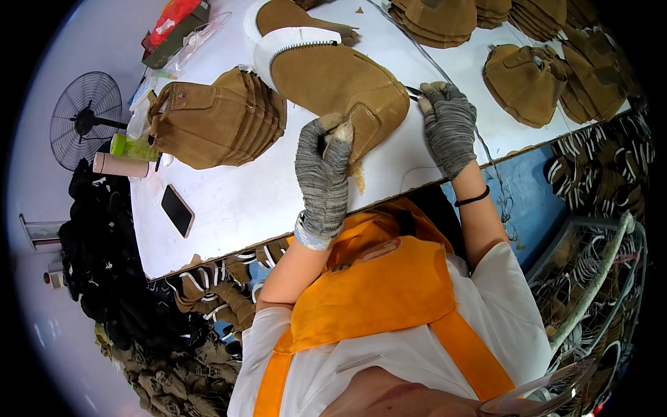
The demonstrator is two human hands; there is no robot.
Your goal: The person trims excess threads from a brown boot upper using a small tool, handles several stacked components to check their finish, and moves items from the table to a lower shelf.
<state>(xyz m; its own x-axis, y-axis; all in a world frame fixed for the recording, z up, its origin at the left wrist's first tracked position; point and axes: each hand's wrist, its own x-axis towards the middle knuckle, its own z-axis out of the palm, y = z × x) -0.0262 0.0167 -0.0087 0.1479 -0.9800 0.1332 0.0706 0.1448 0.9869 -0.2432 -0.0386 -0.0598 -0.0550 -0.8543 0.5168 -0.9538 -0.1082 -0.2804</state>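
My gloved left hand (325, 174) pinches the near edge of a brown shoe upper (333, 78), thumb and fingers closed beside its small stitched tab. The upper has a white lining edge and a dark toothed strip along its far side; it is held just over the white table. At its right edge my gloved right hand (449, 128) is closed on a thin dark tool (414, 91), its tip against the upper. What kind of tool it is, I cannot make out. Beyond lies another brown upper (288, 17) with a white edge.
Nested brown uppers (208, 121) stand at left; more stacks (524, 83) are at right. A phone (178, 210), pink cylinder (124, 165) and fan (85, 121) are leftward. A cable (432, 62) crosses the white table (233, 219). A wire basket (580, 278) and heaped shoe parts flank me.
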